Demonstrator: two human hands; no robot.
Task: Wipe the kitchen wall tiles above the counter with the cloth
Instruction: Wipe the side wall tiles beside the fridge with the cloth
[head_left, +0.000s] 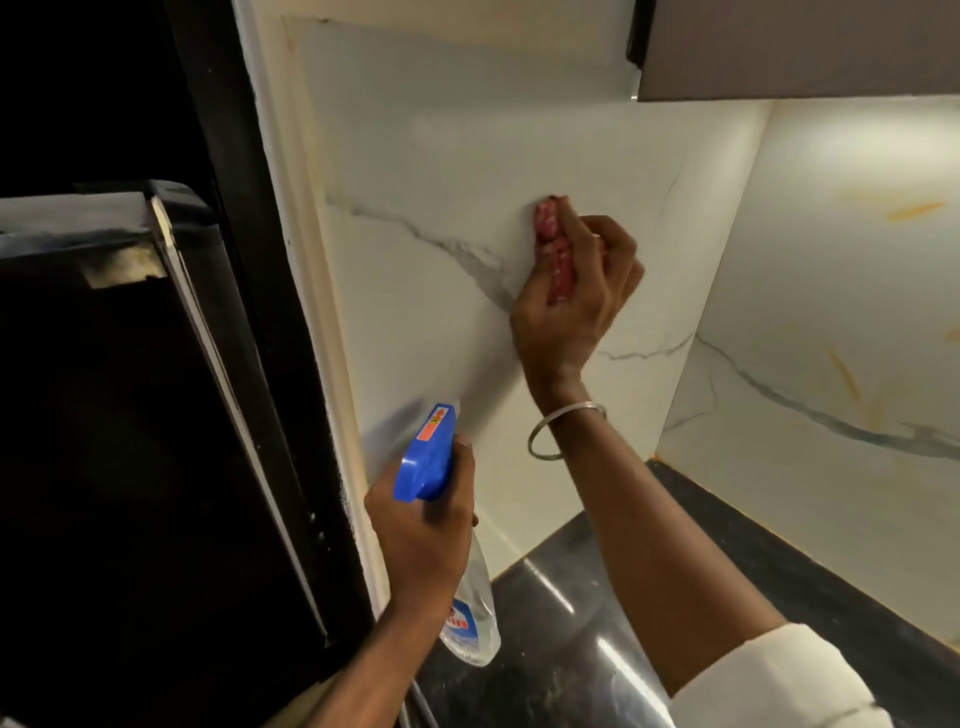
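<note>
The white marble-look wall tiles (447, 156) with grey veins fill the middle of the view. My right hand (574, 301) grips a folded red cloth (555, 249) and presses it against the tile beside a grey vein. Lower left, my left hand (421, 525) holds a clear spray bottle (470, 618) by its neck; its blue trigger head (423, 457) points up toward the wall. A metal bangle (563, 428) sits on my right wrist.
A glossy black counter (587, 597) runs below the tiles. A second tiled wall (831, 322) with yellowish streaks meets the first at a corner on the right. A dark appliance (119, 415) stands at left. A brown upper cabinet (800, 47) hangs overhead.
</note>
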